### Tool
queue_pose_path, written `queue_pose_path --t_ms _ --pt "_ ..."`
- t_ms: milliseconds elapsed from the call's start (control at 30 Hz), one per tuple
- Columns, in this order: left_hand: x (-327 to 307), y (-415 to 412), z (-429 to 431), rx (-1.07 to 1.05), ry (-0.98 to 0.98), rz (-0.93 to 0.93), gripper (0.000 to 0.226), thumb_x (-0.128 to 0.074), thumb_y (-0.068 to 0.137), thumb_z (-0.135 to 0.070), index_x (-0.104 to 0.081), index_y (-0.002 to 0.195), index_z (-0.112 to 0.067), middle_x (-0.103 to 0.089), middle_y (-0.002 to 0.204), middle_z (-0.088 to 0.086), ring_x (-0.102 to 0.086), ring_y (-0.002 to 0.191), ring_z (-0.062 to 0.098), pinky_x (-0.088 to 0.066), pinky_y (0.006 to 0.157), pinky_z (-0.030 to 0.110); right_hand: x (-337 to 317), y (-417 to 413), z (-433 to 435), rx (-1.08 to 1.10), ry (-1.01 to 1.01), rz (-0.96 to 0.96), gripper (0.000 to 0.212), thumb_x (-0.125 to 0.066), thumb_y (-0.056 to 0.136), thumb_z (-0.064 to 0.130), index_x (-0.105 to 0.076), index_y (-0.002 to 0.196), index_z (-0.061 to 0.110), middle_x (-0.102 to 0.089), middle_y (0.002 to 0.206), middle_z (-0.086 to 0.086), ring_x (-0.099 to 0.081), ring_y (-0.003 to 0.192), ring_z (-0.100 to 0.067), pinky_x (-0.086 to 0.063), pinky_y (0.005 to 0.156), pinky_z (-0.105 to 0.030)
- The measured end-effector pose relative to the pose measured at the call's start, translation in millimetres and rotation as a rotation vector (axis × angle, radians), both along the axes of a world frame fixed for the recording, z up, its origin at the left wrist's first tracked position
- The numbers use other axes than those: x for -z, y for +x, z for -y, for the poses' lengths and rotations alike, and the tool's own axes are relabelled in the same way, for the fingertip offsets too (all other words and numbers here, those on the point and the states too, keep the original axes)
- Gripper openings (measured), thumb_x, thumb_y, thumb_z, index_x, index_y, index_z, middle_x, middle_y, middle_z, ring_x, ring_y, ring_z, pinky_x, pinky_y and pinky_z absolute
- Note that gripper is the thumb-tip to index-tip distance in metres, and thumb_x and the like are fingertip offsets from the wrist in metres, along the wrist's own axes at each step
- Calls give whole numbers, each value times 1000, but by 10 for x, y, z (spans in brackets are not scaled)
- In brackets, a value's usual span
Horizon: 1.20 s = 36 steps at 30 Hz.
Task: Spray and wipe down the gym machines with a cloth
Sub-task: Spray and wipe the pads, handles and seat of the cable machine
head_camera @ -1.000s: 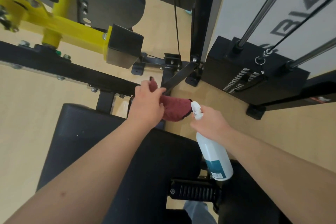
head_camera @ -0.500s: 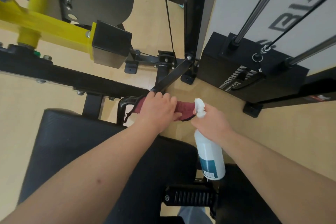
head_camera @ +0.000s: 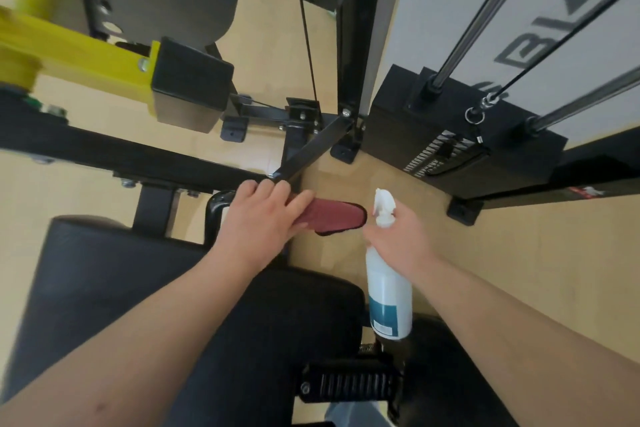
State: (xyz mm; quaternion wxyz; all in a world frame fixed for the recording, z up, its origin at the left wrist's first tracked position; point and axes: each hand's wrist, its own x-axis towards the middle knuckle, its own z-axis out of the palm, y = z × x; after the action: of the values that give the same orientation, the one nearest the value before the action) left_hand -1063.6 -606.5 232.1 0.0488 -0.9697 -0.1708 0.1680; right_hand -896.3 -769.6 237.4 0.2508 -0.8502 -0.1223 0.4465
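My left hand [head_camera: 261, 218] presses a dark red cloth [head_camera: 332, 218] onto a black handle bar [head_camera: 216, 206] at the far end of the black seat pad [head_camera: 114, 274]. The cloth sticks out to the right from under my fingers. My right hand [head_camera: 398, 239] grips the neck of a white spray bottle [head_camera: 388, 295] with a teal label. Its nozzle points up and away, just right of the cloth, and the bottle hangs over the right edge of the pad.
A black frame beam [head_camera: 104, 149] crosses the left side, with a yellow arm [head_camera: 79, 55] and black pad above it. The black weight stack [head_camera: 460, 135] with chrome guide rods stands at the right. A ribbed black foot peg [head_camera: 349, 383] sits below the bottle. The floor is light wood.
My left hand has flattened onto the handle and slid the cloth along it, so more cloth shows to the right. The spray bottle has stayed about where it was.
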Motion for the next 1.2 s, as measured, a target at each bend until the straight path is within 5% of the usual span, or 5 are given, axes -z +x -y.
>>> queue_pose_path --t_ms 333,500,833,1067,1200 --pt "479 320 740 -120 14 144 60 -61 95 -46 -42 150 -32 -51 132 10 -44 126 39 -5 118 64 62 11 40 -55 73 22 15 -67 86 20 -56 89 30 -65 82 6 -64 77 -15 -55 70 -33" --pt "352 179 512 -46 -52 164 50 -53 102 -42 -42 148 -28 -55 122 4 -49 116 31 -25 117 53 64 15 34 -82 43 37 15 -66 86 21 -54 93 27 -64 85 3 -65 80 -19 -57 75 -39" --pt "-160 209 155 -419 -29 -9 55 -21 103 -63 -65 106 -30 -66 101 -3 -58 104 26 -34 105 50 -81 -98 25 -190 37 80 19 -65 86 17 -50 84 28 -58 78 5 -59 73 -12 -46 63 -25" --pt "-383 490 238 -334 -387 -94 24 -52 100 -17 -59 120 -28 -61 114 -4 -57 116 25 -33 108 42 -370 -194 -9 -222 52 79 15 -62 88 17 -55 89 31 -61 80 10 -60 72 -9 -47 61 -22" --pt "-704 191 210 -580 -765 185 25 -45 106 -19 -65 121 -25 -69 103 -5 -64 96 17 -52 84 35 -639 -252 -1 -289 45 104 22 -61 90 19 -50 86 37 -60 80 10 -60 75 -10 -41 59 -21"
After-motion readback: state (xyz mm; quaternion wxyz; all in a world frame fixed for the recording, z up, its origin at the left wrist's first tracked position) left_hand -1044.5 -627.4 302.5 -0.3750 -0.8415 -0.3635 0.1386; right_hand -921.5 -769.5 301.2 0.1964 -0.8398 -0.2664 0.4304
